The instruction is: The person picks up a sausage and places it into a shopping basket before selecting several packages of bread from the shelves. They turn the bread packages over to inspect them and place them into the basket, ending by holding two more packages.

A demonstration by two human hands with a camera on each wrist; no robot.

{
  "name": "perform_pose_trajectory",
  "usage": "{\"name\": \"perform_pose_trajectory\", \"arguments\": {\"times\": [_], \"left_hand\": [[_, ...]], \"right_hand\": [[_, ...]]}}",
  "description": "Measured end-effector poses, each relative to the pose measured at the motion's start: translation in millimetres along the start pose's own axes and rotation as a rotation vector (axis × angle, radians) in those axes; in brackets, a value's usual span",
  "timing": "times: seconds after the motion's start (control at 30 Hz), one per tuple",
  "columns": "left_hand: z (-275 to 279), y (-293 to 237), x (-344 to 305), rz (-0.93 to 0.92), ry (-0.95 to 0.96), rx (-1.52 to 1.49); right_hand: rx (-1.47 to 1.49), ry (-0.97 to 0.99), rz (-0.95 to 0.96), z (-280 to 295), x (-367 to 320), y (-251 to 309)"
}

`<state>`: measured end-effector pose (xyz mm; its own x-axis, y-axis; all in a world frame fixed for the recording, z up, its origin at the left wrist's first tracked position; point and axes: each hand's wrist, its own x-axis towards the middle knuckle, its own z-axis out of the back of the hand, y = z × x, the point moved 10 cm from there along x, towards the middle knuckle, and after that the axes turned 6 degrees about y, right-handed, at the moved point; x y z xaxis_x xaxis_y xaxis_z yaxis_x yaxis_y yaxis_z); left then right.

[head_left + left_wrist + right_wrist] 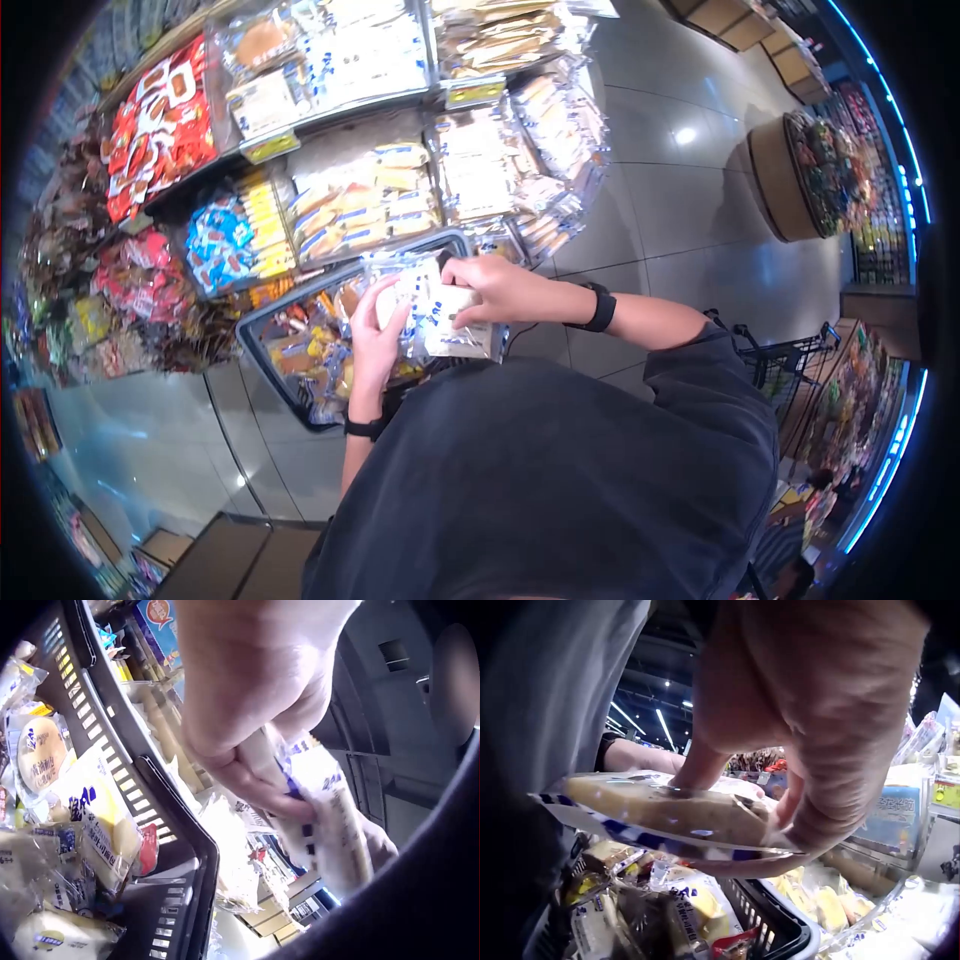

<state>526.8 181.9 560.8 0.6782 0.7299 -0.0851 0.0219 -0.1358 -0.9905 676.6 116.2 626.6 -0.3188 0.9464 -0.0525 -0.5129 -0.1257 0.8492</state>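
In the head view both hands meet over a dark shopping basket (262, 372). My left hand (374, 335) grips a clear-wrapped bread pack with blue print, its fingers curled round the pack (330, 817) in the left wrist view. From the other side my right hand (515, 292) pinches wrapped bread (652, 814), thumb and fingers on opposite faces; a blue-and-white striped edge shows on its wrapper. I cannot tell whether the hands share one pack or hold two. Below them, several wrapped breads (97, 825) fill the basket.
Tilted display bins of wrapped breads (365, 205) stand just beyond the basket. Red packets (165, 125) and blue packets (222, 235) lie in bins to the left. Tiled floor (660, 190) runs along the right, with a round display stand (780, 185) and a shopping cart (790, 355).
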Motion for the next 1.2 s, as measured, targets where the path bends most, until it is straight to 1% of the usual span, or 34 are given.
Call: {"name": "perform_pose_trajectory", "arguments": {"times": [0.03,0.07,0.1,0.13,0.2,0.27,0.37,0.4,0.43,0.47,0.53,0.6,0.67,0.7,0.73,0.8,0.83,0.87,0.93,1.0,1.07,1.13,1.2], "left_hand": [[4,-4,-4,0.027,-0.039,-0.028],[11,-4,-8,0.057,-0.081,-0.058],[21,-4,-9,0.017,-0.112,-0.016],[28,-7,-12,0.026,-0.14,-0.025],[46,-2,-22,0.048,-0.202,-0.116],[61,1,-28,0.033,-0.217,-0.14],[70,-6,-36,0.022,-0.235,-0.125],[72,-6,-37,0.03,-0.247,-0.12],[74,-6,-37,0.034,-0.26,-0.115],[74,-6,-37,0.026,-0.268,-0.118],[73,-8,-38,0.006,-0.246,-0.111],[71,-11,-40,0.006,-0.24,-0.089],[68,-14,-44,0.033,-0.262,-0.153],[67,-17,-46,0.048,-0.262,-0.148],[71,-17,-48,0.045,-0.276,-0.146],[72,-12,-51,0.064,-0.244,-0.13],[73,-13,-51,0.049,-0.236,-0.12],[75,-12,-52,0.047,-0.237,-0.121],[76,-11,-54,0.066,-0.237,-0.099],[75,-9,-54,0.079,-0.24,-0.124],[71,-8,-52,0.091,-0.233,-0.147],[66,-11,-48,0.092,-0.219,-0.148],[62,-13,-45,0.104,-0.198,-0.147]], "right_hand": [[0.099,0.077,-0.023,-3,-4,-3],[0.094,0.072,-0.029,8,-9,-1],[0.032,0.058,-0.087,26,-15,-3],[-0.031,0.046,-0.144,45,-20,-9],[-0.368,-0.207,0.129,106,-39,9],[-0.72,-0.396,0.056,164,-56,18],[-1.1,-0.436,0.076,217,-59,1],[-1.252,-0.449,0.093,229,-56,-16],[-1.357,-0.454,0.058,243,-54,-42],[-1.362,-0.454,0.07,252,-50,-60],[-1.429,-0.458,0.011,269,-36,-96],[-1.375,-0.436,0.018,278,-21,-134],[-1.356,-0.5,0.04,284,-10,-156],[-1.339,-0.471,0.009,286,-2,-163],[-1.334,-0.469,0.023,286,5,-167],[-1.373,-0.488,0.191,274,8,-160],[-1.3,-0.421,0.134,273,11,-168],[-1.302,-0.42,0.136,273,10,-168],[-1.335,-0.427,0.217,261,6,-132],[-1.331,-0.417,0.204,259,3,-133],[-1.278,-0.418,0.152,265,-1,-149],[-1.284,-0.423,0.149,270,1,-161],[-1.265,-0.373,0.072,271,10,-182]]}}
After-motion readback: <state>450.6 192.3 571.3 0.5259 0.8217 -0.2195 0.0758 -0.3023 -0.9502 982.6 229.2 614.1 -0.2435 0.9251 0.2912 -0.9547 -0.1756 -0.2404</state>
